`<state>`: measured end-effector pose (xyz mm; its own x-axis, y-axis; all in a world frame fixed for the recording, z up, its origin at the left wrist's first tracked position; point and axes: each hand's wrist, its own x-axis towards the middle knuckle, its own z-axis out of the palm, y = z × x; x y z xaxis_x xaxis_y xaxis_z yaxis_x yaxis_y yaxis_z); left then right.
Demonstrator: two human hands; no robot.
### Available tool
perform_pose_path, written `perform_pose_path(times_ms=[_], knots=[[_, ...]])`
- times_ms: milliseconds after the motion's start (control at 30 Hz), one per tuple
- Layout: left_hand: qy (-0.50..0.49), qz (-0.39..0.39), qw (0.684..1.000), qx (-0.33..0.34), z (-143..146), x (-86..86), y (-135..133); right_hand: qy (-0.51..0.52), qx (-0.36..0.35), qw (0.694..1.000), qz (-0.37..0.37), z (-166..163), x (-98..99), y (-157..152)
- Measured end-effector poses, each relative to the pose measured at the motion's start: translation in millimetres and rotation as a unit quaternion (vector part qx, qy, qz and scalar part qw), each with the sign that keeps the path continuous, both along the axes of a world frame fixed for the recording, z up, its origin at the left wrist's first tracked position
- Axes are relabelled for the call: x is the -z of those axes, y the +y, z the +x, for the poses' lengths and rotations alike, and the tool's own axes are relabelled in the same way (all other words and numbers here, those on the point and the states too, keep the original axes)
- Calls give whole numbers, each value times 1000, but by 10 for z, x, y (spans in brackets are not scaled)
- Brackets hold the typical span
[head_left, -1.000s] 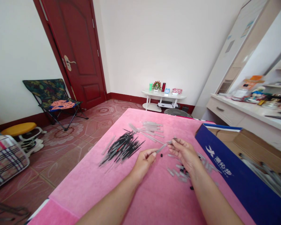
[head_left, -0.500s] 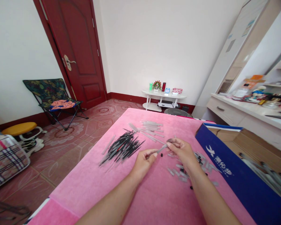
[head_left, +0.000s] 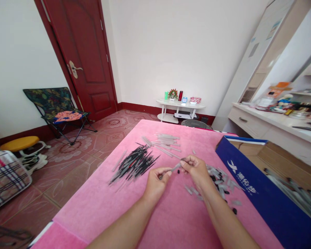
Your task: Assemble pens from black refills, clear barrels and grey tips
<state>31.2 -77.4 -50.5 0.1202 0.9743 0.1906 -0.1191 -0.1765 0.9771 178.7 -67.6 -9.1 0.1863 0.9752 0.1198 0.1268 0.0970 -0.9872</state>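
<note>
A translucent grey pen [head_left: 175,167] spans the gap between my two hands above the pink cloth. My left hand [head_left: 157,178] is closed round its near-left end. At the other end, the thumb and fingers of my right hand [head_left: 196,168] pinch it, covering its tip. A small black plug [head_left: 178,171] lies on the cloth just below the pen. Left of my hands is a heap of dark pen refills [head_left: 136,162]. Clear pen barrels [head_left: 167,140] lie beyond them. Short clear caps [head_left: 230,183] and black plugs are scattered beside my right forearm, which partly hides them.
At the right edge of the pink-covered table [head_left: 114,207] stands a blue cardboard box [head_left: 245,188], with several pens [head_left: 295,193] inside. A white dresser [head_left: 251,119] is behind it. A folding chair [head_left: 51,103] and a yellow stool [head_left: 19,143] stand on the floor at left.
My right hand has shifted slightly left and down, still pinching the pen. My left hand has moved a little left with it. More of the scattered caps now shows beside my right wrist.
</note>
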Motion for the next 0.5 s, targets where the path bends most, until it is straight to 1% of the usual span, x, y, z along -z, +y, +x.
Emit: perform_pose_path(times_ms=[167, 300, 367, 433, 500], knots=[[11, 6, 1000, -16, 9, -20, -9, 11, -12, 1000, -5, -13, 1, 5], [15, 16, 1000, -7, 10, -21, 18, 10, -3, 1000, 5, -66, 55, 18], [2, 14, 1000, 5, 1, -27, 26, 13, 5, 1000, 13, -96, 46, 5], [-22, 0, 1000, 21, -12, -40, 23, 6, 1, 1000, 15, -87, -41, -36], [-53, -19, 998, 34, -24, -53, 14, -17, 0, 1000, 24, -8, -224, -113]])
